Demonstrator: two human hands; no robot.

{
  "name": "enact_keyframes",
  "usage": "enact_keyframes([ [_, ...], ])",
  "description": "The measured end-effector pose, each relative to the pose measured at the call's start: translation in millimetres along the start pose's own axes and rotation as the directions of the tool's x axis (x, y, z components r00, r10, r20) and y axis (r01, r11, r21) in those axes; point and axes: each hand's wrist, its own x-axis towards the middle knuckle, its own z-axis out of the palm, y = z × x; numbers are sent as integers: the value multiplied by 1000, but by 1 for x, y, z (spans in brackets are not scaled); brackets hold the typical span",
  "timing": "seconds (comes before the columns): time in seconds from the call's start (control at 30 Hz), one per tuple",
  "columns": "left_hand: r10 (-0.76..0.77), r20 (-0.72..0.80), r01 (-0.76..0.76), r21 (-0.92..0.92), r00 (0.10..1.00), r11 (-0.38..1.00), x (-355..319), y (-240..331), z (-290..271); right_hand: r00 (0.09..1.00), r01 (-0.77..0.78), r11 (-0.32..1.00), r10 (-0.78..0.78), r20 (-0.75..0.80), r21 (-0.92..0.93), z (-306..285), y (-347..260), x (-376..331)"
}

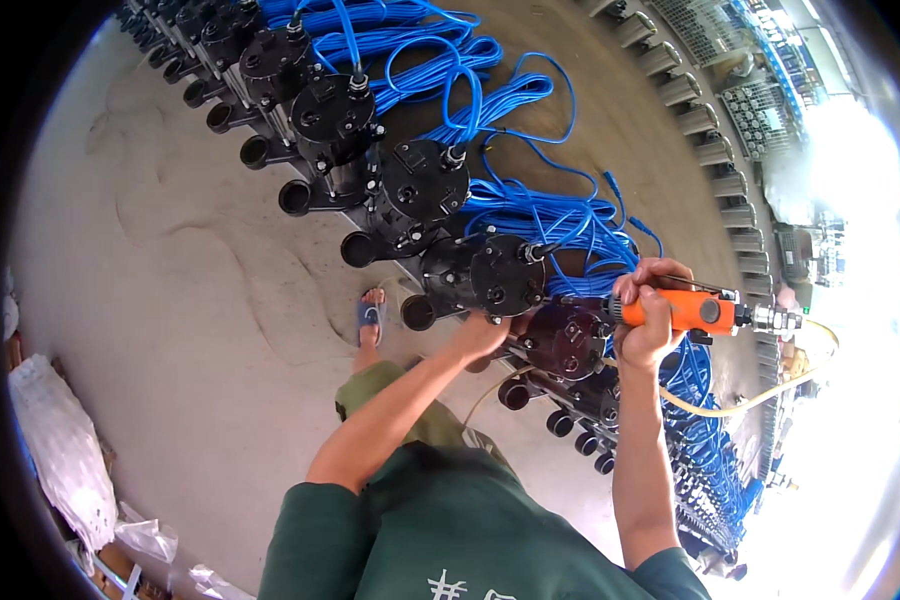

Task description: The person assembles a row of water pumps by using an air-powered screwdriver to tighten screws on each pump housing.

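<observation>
— Gripping an orange power screwdriver, the right hand is clenching its fingers around the tool's body over a dark pump standing on the concrete floor. Where is the other hand resting?

— The left hand is pressing on the pump's near side, just beside the neighbouring black pump; whether its fingers are curling or lying flat is impossible to tell. A yellowish hose is trailing from the screwdriver's back end toward the floor's right edge.

— And around them?

— Black pumps are standing in a long row running to the floor's far left corner, with blue cables lying coiled behind them. A sandalled foot is standing near the row.
</observation>
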Motion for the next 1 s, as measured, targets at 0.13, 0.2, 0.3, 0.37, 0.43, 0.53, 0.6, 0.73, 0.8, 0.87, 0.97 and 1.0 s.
enact_keyframes([
  [0.13,131,-8,-132,-104,991,986,12,-22,1,1000,2,1000,-2,18,5,3,-4,1],
  [0.2,107,-37,-112,-182,994,977,10,-30,5,1000,-7,1000,7,27,9,2,-6,-2],
  [0.3,109,-34,-113,-190,993,975,3,-22,5,999,-2,1000,2,36,6,0,-11,-6],
  [0.37,101,-59,-111,-190,993,976,3,-29,5,999,12,1000,-13,43,14,1,-9,-9],
  [0.43,58,-86,-75,-214,995,974,7,-37,7,999,19,1000,-20,45,19,1,-8,-9],
  [0.53,15,-70,-33,-265,997,964,4,-30,8,998,19,1000,-19,53,10,-1,-7,-10],
  [0.6,71,-85,-93,-291,994,952,-4,-19,11,997,10,999,-12,71,34,-3,-7,-13],
  [0.73,4,-102,-28,-240,995,970,-7,-18,9,997,-21,999,18,80,34,6,-7,-14],
  [0.8,21,-127,-48,-211,992,976,-9,-17,10,991,-14,999,19,136,-39,4,-4,-14],
  [0.87,89,-147,-122,-234,985,965,-8,-18,10,985,-22,999,27,171,-36,7,-2,-12],
  [0.97,84,-169,-128,-266,982,956,-9,-14,16,987,-12,1000,14,157,-12,2,-2,-11],
  [1.0,63,-185,-113,-272,981,956,-11,-11,16,989,-7,1000,9,150,-11,0,-1,-10],
])
